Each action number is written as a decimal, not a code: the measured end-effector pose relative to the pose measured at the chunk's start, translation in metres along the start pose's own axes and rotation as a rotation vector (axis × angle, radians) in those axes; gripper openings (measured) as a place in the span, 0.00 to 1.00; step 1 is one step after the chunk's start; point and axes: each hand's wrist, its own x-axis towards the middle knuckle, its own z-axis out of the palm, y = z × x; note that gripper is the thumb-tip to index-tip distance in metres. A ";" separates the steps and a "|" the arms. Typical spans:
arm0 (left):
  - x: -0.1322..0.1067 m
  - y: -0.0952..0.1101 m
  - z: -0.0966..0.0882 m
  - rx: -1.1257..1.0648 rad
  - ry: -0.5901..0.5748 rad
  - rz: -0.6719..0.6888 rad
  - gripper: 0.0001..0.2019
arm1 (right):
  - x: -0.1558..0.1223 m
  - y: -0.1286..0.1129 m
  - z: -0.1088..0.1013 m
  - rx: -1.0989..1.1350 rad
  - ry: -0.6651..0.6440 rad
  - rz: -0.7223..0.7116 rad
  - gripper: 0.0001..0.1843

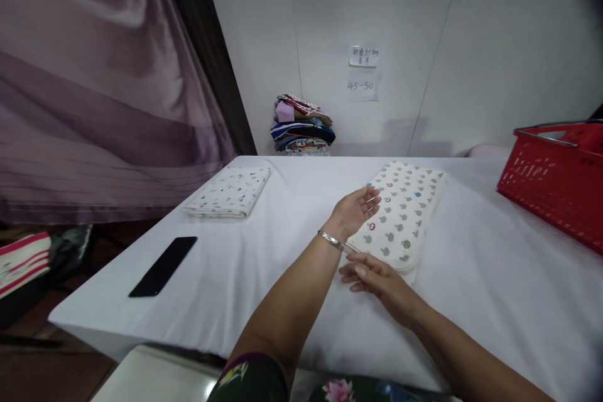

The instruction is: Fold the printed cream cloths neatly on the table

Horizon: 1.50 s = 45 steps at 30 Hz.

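Note:
A folded white cloth (405,210) printed with grey apple-like shapes and a few coloured ones lies flat on the white-covered table (292,251). My left hand (357,210), with a silver bracelet (331,239) at its wrist, is at the cloth's left edge, fingers loosely bent and nothing seen in them. Just below it is my right hand (377,279), near the cloth's front left corner. Its fingers are partly spread, the fingertips close to the left wrist; whether they touch it I cannot tell.
Another folded patterned cloth (229,192) lies at the table's left, behind a black phone-like slab (163,267). A red basket (556,182) stands at the right. Stacked fabrics (303,125) rise by the back wall, and a purple curtain (103,88) hangs at left.

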 end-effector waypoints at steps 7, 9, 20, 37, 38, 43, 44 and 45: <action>-0.005 -0.011 -0.049 0.955 0.186 0.288 0.12 | -0.013 -0.011 -0.045 -0.665 0.243 -0.263 0.12; -0.013 -0.016 -0.069 1.298 0.083 0.380 0.13 | -0.018 -0.009 -0.063 -0.913 0.345 -0.360 0.12; -0.032 -0.026 -0.139 1.480 -0.081 0.389 0.21 | -0.020 0.027 -0.102 -1.518 0.225 -0.681 0.19; -0.048 -0.033 -0.111 1.433 0.184 0.199 0.16 | -0.038 0.033 -0.110 -1.721 0.195 -0.704 0.25; -0.048 -0.034 -0.111 1.418 0.198 0.180 0.14 | -0.037 0.033 -0.110 -1.723 0.197 -0.711 0.25; -0.048 -0.037 -0.113 1.319 0.273 0.092 0.09 | -0.036 0.033 -0.109 -1.715 0.210 -0.756 0.25; -0.049 -0.037 -0.112 1.330 0.282 0.105 0.09 | -0.036 0.033 -0.108 -1.718 0.213 -0.759 0.25; -0.049 -0.038 -0.112 1.351 0.290 0.123 0.09 | -0.036 0.033 -0.107 -1.721 0.218 -0.760 0.25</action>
